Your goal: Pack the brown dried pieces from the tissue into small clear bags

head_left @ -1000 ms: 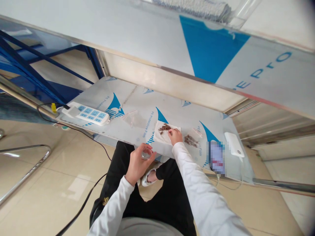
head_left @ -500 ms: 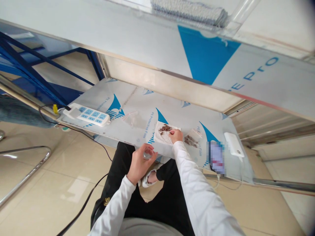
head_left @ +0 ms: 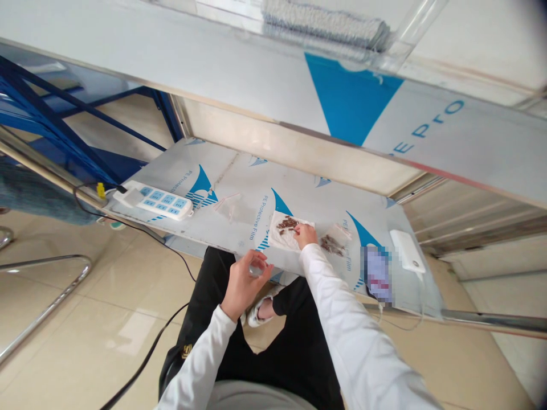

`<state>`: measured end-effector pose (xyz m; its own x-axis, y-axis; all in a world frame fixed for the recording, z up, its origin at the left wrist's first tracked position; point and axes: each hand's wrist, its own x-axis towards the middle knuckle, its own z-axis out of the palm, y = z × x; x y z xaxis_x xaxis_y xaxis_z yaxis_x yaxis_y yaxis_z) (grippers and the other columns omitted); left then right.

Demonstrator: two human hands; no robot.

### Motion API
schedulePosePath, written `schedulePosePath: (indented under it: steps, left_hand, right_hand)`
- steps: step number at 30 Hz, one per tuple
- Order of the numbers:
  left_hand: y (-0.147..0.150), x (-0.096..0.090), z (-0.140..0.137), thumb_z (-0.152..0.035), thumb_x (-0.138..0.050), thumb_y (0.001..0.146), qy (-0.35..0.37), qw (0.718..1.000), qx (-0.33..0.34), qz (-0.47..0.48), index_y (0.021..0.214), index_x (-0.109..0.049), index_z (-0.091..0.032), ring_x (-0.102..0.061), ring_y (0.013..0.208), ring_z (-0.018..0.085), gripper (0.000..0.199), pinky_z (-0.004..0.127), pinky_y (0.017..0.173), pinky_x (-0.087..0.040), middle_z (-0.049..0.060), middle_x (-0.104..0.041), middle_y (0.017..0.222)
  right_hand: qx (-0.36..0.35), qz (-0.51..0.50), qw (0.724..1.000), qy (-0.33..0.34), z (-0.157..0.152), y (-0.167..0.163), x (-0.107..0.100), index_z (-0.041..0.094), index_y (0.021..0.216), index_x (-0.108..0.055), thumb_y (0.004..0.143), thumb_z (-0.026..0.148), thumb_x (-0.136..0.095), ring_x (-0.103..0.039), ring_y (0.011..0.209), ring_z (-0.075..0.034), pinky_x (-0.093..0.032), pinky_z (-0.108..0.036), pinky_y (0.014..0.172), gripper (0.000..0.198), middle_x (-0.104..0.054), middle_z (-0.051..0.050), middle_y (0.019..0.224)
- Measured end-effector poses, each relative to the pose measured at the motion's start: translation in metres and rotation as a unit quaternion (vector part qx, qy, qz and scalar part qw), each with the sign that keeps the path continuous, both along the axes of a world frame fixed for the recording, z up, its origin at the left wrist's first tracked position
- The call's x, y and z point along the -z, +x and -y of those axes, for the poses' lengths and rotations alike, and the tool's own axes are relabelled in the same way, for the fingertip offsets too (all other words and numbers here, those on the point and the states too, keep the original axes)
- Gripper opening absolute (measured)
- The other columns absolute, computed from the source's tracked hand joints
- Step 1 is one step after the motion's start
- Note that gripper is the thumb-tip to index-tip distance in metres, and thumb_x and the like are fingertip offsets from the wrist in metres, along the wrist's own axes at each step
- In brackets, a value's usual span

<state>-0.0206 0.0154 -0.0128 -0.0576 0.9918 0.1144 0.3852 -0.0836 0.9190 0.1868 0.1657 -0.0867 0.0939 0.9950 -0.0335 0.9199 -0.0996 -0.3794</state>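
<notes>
Brown pieces [head_left: 286, 224] lie on a napkin [head_left: 280, 238], apparently to keep them together, beside the bent right hand [head_left: 306, 235]. The left hand [head_left: 247, 281] curls nearby; whether either pinches anything cannot be told.

Right hand [head_left: 306, 234]'s scooted a hair rightward over the napkin [head_left: 281, 240], compared with a second ago.

The person over there has long white fabric sleeves [head_left: 350, 319], creased along the forearms, and a grey cloth top [head_left: 256, 396]. The black trousers [head_left: 294, 353] bear a small gold emblem [head_left: 187, 350]; one white shoe [head_left: 255, 316] shows.
</notes>
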Motion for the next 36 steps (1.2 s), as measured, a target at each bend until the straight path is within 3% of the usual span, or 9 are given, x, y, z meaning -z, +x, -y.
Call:
schedulePosePath:
  steps: [8, 13, 15, 18, 20, 24, 27, 33, 36]
  left_hand:
    - [-0.002, 0.001, 0.002, -0.029, -0.063, 0.079, -0.004, 1.000, 0.002, -0.001, 0.087, -0.056, -0.019, -0.063, 0.066, 0.012, 0.014, 0.023, 0.066, -0.048, -0.002, -0.065, 0.069]
    - [0.001, 0.002, -0.004, -0.028, -0.064, 0.077, 0.002, 1.000, -0.001, 0.012, 0.088, -0.056, -0.020, -0.063, 0.067, 0.012, 0.016, 0.023, 0.069, -0.048, -0.002, -0.065, 0.069]
    - [0.006, 0.000, -0.008, -0.027, -0.064, 0.077, 0.004, 1.000, 0.006, 0.020, 0.089, -0.056, -0.020, -0.063, 0.067, 0.012, 0.016, 0.023, 0.069, -0.047, -0.003, -0.065, 0.070]
    - [0.016, -0.009, -0.012, -0.021, -0.063, 0.073, 0.012, 1.000, 0.020, 0.020, 0.087, -0.056, -0.019, -0.062, 0.069, 0.013, 0.015, 0.022, 0.066, -0.046, -0.002, -0.064, 0.072]
    - [0.022, -0.015, -0.012, -0.014, -0.059, 0.071, 0.018, 0.999, 0.027, 0.017, 0.082, -0.055, -0.019, -0.062, 0.068, 0.013, 0.013, 0.021, 0.063, -0.043, -0.002, -0.064, 0.073]
    - [0.027, -0.025, -0.009, -0.007, -0.053, 0.067, 0.020, 0.999, 0.027, 0.006, 0.076, -0.051, -0.018, -0.059, 0.064, 0.013, 0.014, 0.021, 0.059, -0.039, -0.002, -0.060, 0.069]
    - [0.026, -0.029, -0.008, -0.006, -0.052, 0.066, 0.021, 0.999, 0.022, 0.020, 0.081, -0.051, -0.019, -0.059, 0.067, 0.014, 0.020, 0.022, 0.063, -0.040, -0.002, -0.061, 0.073]
    - [0.019, -0.031, -0.002, -0.017, -0.066, 0.064, 0.060, 0.996, 0.028, 0.055, 0.092, -0.048, -0.018, -0.055, 0.079, 0.016, 0.034, 0.026, 0.073, -0.043, 0.002, -0.056, 0.088]
    - [0.011, -0.033, 0.005, -0.021, -0.073, 0.062, 0.053, 0.992, 0.045, 0.101, 0.104, -0.047, -0.017, -0.055, 0.086, 0.018, 0.049, 0.029, 0.079, -0.044, 0.005, -0.056, 0.097]
  right_hand:
    - [0.023, -0.057, 0.998, -0.003, -0.006, -0.003, -0.020, 0.019, 0.058, -0.066, 0.057, -0.003, -0.061, -0.067, 0.084, -0.022, -0.048, -0.032, 0.084, 0.023, -0.072, -0.005, 0.072]
    - [0.010, -0.146, 0.989, 0.016, 0.022, -0.011, -0.062, 0.015, 0.076, -0.070, 0.066, 0.009, -0.064, -0.069, 0.075, -0.018, -0.054, -0.029, 0.076, 0.013, -0.073, -0.006, 0.078]
    - [-0.027, -0.218, 0.975, 0.029, 0.050, -0.025, -0.085, 0.016, 0.086, -0.070, 0.071, 0.018, -0.065, -0.069, 0.078, -0.016, -0.055, -0.026, 0.075, 0.016, -0.074, -0.005, 0.084]
    - [-0.120, -0.386, 0.914, 0.031, 0.096, -0.052, -0.119, 0.016, 0.088, -0.068, 0.074, 0.021, -0.065, -0.069, 0.075, -0.017, -0.056, -0.027, 0.071, 0.015, -0.072, -0.005, 0.083]
    - [-0.167, -0.356, 0.919, 0.020, 0.117, -0.066, -0.136, 0.017, 0.085, -0.068, 0.074, 0.012, -0.063, -0.068, 0.070, -0.015, -0.055, -0.025, 0.067, 0.013, -0.071, -0.004, 0.081]
    - [-0.244, -0.147, 0.958, 0.010, 0.128, -0.075, -0.162, 0.018, 0.086, -0.067, 0.077, 0.006, -0.061, -0.066, 0.073, -0.017, -0.052, -0.028, 0.069, 0.015, -0.070, -0.004, 0.081]
    - [-0.314, -0.049, 0.948, 0.018, 0.127, -0.069, -0.174, 0.017, 0.093, -0.067, 0.085, 0.015, -0.059, -0.064, 0.081, -0.021, -0.050, -0.033, 0.074, 0.012, -0.070, -0.007, 0.085]
    - [-0.381, -0.081, 0.920, 0.046, 0.131, -0.051, -0.175, 0.020, 0.080, -0.068, 0.085, 0.028, -0.063, -0.056, 0.082, -0.021, -0.046, -0.033, 0.075, 0.010, -0.067, -0.003, 0.074]
    - [-0.373, -0.121, 0.919, 0.040, 0.133, -0.041, -0.176, 0.020, 0.082, -0.066, 0.089, 0.023, -0.057, -0.057, 0.088, -0.019, -0.045, -0.033, 0.082, 0.011, -0.067, -0.004, 0.086]
